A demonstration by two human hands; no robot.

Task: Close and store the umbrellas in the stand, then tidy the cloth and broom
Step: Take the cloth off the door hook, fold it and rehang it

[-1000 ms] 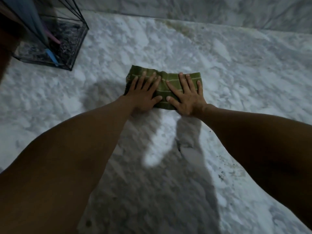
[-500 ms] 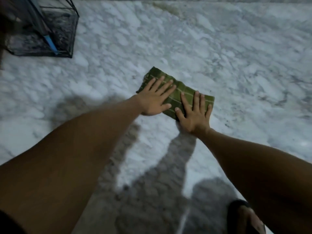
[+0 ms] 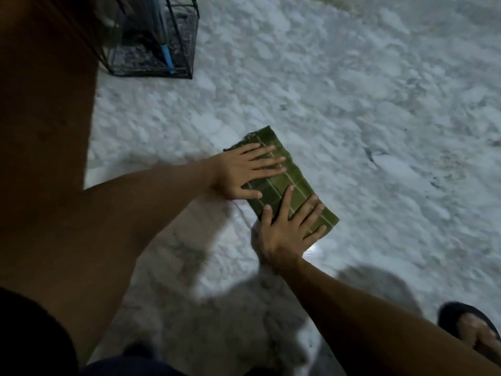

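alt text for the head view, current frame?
Two hands, left hand and right hand, press flat on a folded green cloth on a marble floor. A wire umbrella stand sits upper left.

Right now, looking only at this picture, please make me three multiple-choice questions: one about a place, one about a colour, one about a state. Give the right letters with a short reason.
1. Where does the wire umbrella stand lie relative to the folded cloth?
A. upper left, apart from it
B. lower right, touching it
C. directly on top of it

2. What colour is the cloth?
A. red with dots
B. green with pale stripes
C. plain white

3. How do the hands meet the cloth?
A. both pinch it in the air
B. only one touches it
C. both lie flat on it, fingers straight

Answers:
1 A: the stand sits in the upper left corner, with bare marble floor between it and the cloth.
2 B: thin pale lines cross the green fabric.
3 C: the left hand and the right hand press it against the floor.
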